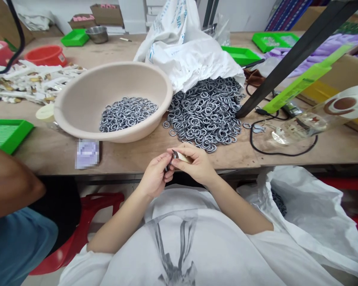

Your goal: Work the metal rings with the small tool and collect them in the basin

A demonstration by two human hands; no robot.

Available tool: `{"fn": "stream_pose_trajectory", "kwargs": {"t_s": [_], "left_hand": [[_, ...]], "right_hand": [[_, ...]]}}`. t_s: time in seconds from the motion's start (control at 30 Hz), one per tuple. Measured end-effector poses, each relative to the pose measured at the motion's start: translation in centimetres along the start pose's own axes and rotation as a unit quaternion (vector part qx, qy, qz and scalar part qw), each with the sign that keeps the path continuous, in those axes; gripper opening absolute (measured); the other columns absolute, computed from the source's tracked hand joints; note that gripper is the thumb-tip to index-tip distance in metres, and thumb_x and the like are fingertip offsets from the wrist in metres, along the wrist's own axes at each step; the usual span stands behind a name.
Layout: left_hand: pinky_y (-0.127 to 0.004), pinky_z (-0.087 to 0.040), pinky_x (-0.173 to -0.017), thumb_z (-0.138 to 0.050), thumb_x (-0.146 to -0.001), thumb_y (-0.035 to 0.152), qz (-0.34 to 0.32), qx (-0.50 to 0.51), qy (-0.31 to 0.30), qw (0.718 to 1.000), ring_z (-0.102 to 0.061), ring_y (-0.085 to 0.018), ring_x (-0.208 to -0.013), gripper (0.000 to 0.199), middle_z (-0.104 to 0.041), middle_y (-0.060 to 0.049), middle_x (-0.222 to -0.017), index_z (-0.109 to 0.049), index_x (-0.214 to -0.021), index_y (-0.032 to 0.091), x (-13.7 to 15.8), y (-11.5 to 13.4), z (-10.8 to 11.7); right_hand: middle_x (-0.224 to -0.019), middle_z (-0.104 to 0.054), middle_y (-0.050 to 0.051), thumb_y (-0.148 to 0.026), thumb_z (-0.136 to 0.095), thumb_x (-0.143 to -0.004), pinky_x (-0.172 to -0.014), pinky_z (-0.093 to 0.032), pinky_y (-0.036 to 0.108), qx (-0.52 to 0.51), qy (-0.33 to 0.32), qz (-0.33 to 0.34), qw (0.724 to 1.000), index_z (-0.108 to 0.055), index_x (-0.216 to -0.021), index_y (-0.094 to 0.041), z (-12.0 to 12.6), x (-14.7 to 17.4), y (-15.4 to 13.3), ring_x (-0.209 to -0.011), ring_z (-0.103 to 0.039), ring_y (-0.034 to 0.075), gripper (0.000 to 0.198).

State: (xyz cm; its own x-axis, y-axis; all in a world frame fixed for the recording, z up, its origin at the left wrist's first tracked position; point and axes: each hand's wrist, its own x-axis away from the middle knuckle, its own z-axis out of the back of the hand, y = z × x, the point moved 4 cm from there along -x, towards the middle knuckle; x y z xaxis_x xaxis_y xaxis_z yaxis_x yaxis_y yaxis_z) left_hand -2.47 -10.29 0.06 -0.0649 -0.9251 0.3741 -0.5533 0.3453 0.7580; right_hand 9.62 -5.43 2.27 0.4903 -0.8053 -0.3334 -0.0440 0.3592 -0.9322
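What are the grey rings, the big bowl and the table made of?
Grey rings: maybe metal or plastic; they're smooth with pale shiny highlights, but I can't tell which. Big bowl: probably plastic, with a smooth, soft sheen and one even beige colour. Table: looks like wooden board, dull brown and blotchy.

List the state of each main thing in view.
Left hand: closed on dark piece
Right hand: closed on pale tool
Basin: upright, partly filled with rings
Sack: open, mouth at ring pile
Ring pile: loose, heaped
White bag: open, dark contents showing
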Motion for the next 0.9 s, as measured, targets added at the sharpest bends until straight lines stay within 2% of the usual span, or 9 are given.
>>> {"fn": "stream_pose_trajectory", "kwargs": {"t_s": [0.17,0.23,0.37,0.47,0.63,0.73,0.9], "left_hand": [[-0.014,-0.019,-0.038,-0.078,-0.073,0.051,-0.006,-0.008,-0.006,1.000,-0.029,-0.001,-0.040,0.047,-0.041,0.008,-0.056,-0.046,-0.069,0.017,0.1,-0.4,-0.4],[-0.014,-0.019,-0.038,-0.076,-0.075,0.054,-0.018,-0.002,-0.005,1.000,-0.029,-0.001,-0.040,0.048,-0.040,0.008,-0.056,-0.046,-0.069,0.017,0.1,-0.2,-0.4],[-0.014,-0.020,-0.038,-0.074,-0.077,0.054,-0.033,0.007,0.001,0.999,-0.029,-0.001,-0.040,0.048,-0.039,0.008,-0.055,-0.046,-0.067,0.016,0.1,0.1,-0.3],[-0.014,-0.021,-0.037,-0.077,-0.074,0.054,-0.033,0.010,0.015,0.999,-0.029,-0.001,-0.039,0.051,-0.039,0.009,-0.053,-0.044,-0.066,0.017,0.2,0.1,-0.3],[-0.014,-0.021,-0.037,-0.080,-0.070,0.055,-0.031,0.010,0.025,0.999,-0.028,-0.001,-0.038,0.053,-0.038,0.010,-0.052,-0.044,-0.067,0.017,0.4,0.1,-0.6],[-0.013,-0.021,-0.037,-0.081,-0.069,0.055,-0.026,0.005,0.017,0.999,-0.028,-0.001,-0.038,0.054,-0.038,0.010,-0.051,-0.042,-0.066,0.018,0.2,0.1,-0.5],[-0.014,-0.021,-0.037,-0.081,-0.070,0.053,-0.012,-0.004,0.013,1.000,-0.027,-0.001,-0.039,0.052,-0.037,0.009,-0.052,-0.042,-0.066,0.018,0.1,0.0,0.4]], "right_hand": [[-0.097,-0.069,0.004,-0.035,-0.066,-0.090,-0.086,-0.048,0.032,0.056,0.030,-0.005,0.998,-0.074,-0.107,-0.020,0.1,0.1,0.2,-0.092,-0.063,0.017,0.024],[-0.091,-0.069,0.004,-0.039,-0.062,-0.092,-0.081,-0.047,0.031,0.081,0.047,-0.017,0.995,-0.071,-0.100,-0.019,0.5,0.2,0.1,-0.087,-0.063,0.017,0.024],[-0.071,-0.059,0.000,-0.042,-0.056,-0.095,-0.063,-0.037,0.027,0.183,0.003,0.018,0.983,-0.062,-0.078,-0.018,0.2,0.8,-0.7,-0.067,-0.053,0.013,0.031],[-0.066,-0.052,-0.001,-0.043,-0.053,-0.097,-0.060,-0.032,0.027,0.237,-0.023,0.044,0.970,-0.056,-0.071,-0.018,-0.3,1.2,-1.2,-0.063,-0.047,0.012,0.036],[-0.063,-0.046,-0.002,-0.044,-0.053,-0.096,-0.059,-0.027,0.027,0.267,-0.033,0.045,0.962,-0.046,-0.065,-0.020,-0.5,1.3,-1.4,-0.061,-0.042,0.012,0.040],[-0.060,-0.042,-0.004,-0.046,-0.053,-0.095,-0.058,-0.025,0.027,0.248,-0.042,0.015,0.968,-0.042,-0.061,-0.020,-0.6,1.2,-1.2,-0.058,-0.039,0.011,0.044],[-0.058,-0.046,-0.004,-0.050,-0.050,-0.096,-0.057,-0.026,0.026,0.223,-0.040,-0.067,0.972,-0.048,-0.061,-0.019,-0.9,0.4,0.2,-0.058,-0.043,0.010,0.047]]}}
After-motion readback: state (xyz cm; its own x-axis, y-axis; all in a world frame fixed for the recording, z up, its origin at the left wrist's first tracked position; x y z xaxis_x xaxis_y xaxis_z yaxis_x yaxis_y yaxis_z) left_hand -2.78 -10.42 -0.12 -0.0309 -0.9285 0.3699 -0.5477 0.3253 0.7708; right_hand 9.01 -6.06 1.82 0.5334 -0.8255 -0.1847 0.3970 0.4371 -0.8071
